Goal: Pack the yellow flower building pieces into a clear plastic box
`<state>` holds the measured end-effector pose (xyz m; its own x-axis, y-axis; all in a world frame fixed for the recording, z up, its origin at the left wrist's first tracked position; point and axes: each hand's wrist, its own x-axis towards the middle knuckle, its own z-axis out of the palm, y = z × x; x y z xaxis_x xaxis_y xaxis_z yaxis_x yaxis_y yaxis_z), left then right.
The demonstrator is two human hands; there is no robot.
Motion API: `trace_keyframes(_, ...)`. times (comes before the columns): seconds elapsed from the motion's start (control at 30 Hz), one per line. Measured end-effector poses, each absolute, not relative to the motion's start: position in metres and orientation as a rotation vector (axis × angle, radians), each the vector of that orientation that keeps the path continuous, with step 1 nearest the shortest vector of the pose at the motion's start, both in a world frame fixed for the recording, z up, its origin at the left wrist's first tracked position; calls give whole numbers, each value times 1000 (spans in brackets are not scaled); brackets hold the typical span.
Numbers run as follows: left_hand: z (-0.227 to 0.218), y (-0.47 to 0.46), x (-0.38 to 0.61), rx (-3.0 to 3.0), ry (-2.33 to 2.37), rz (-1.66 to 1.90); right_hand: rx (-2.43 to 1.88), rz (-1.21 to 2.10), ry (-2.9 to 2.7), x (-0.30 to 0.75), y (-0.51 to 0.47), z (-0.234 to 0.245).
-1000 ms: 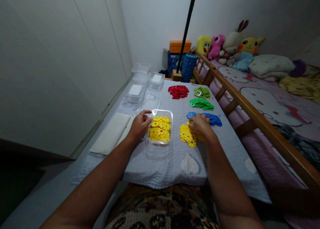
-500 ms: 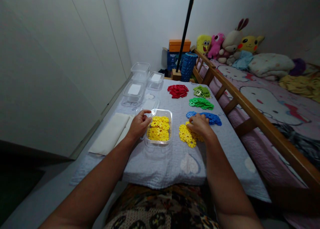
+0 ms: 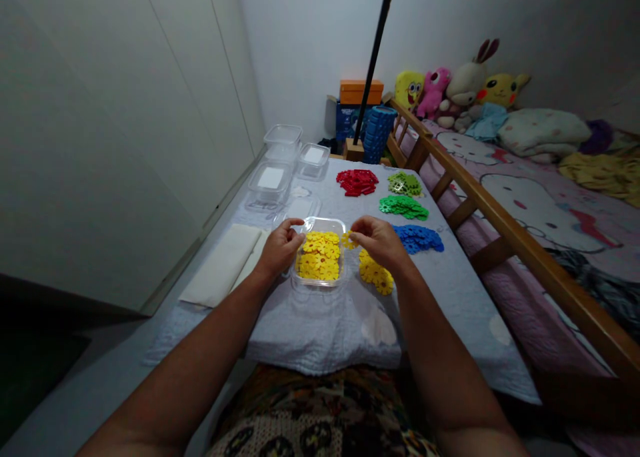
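Note:
A clear plastic container (image 3: 323,284) stands near the table's middle with several yellow flower-shaped pieces (image 3: 319,256) inside. My left hand (image 3: 280,249) grips its left rim between thumb and fingers. Just at the right rim, my right hand (image 3: 384,242) pinches a yellow flower-shaped snowflake piece (image 3: 348,240). Below that hand lies a small pile of yellow pieces (image 3: 374,274), partly covered by it. A blue pile (image 3: 421,238) sits right behind the hand.
Green (image 3: 404,207), light green (image 3: 404,183) and red piles (image 3: 357,182) lie farther back. Lidded clear containers (image 3: 270,178) stand at the back left, a folded cream cloth (image 3: 220,264) at the left. A wooden bed rail (image 3: 480,217) runs along the right side.
My right hand has moved left from the yellow pile to the container's right rim, carrying a yellow piece. The left hand stays on the container.

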<state>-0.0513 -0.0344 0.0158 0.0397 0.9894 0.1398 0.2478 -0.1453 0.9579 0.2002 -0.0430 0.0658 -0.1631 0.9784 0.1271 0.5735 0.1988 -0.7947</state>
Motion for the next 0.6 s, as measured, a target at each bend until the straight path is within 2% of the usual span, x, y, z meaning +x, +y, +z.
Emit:
trace_keyframes(0.13,16,-34,-51,1509,1304,1168,-1444,696,-2023,159,-47,69)
trace_keyframes(0.33,13,-33,-52,1498,1284,1178,-1604,373,-2263,132,-48,58)
trace_keyframes(0.6,13,-34,-52,1480,1303,1162,-1681,290,-2101,182,-46,64)
